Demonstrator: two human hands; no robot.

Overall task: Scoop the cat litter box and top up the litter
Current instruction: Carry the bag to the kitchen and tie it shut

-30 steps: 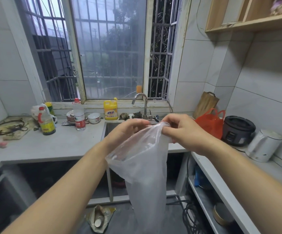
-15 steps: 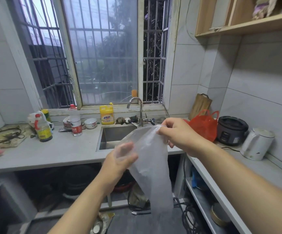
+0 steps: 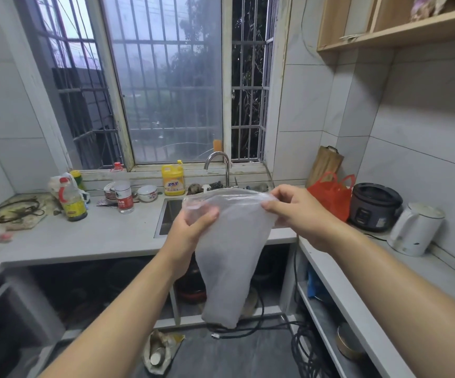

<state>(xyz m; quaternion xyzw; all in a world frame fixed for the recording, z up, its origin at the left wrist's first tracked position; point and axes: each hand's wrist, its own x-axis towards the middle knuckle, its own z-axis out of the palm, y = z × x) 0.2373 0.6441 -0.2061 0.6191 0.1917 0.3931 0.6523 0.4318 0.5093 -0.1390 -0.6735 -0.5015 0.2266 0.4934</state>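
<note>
A thin clear plastic bag (image 3: 231, 257) hangs in front of me over the kitchen sink (image 3: 169, 214). My left hand (image 3: 190, 233) pinches the left side of its rim, and my right hand (image 3: 294, 211) pinches the right side. The rim is stretched out flat between the two hands, and the bag's body droops down below the counter edge. No litter box, scoop or litter is in view.
The grey counter (image 3: 90, 236) runs left and right of the sink. On it stand an oil bottle (image 3: 71, 200), a water bottle (image 3: 122, 189), bowls, a yellow detergent jug (image 3: 173, 178), an orange bag (image 3: 329, 195), a rice cooker (image 3: 373, 205) and a white kettle (image 3: 414, 227). Cables (image 3: 305, 347) lie on the floor.
Both hands have drawn apart and levelled, stretching the bag's rim wide. My left hand rose from below to the same height as my right. The view has tilted slightly.
</note>
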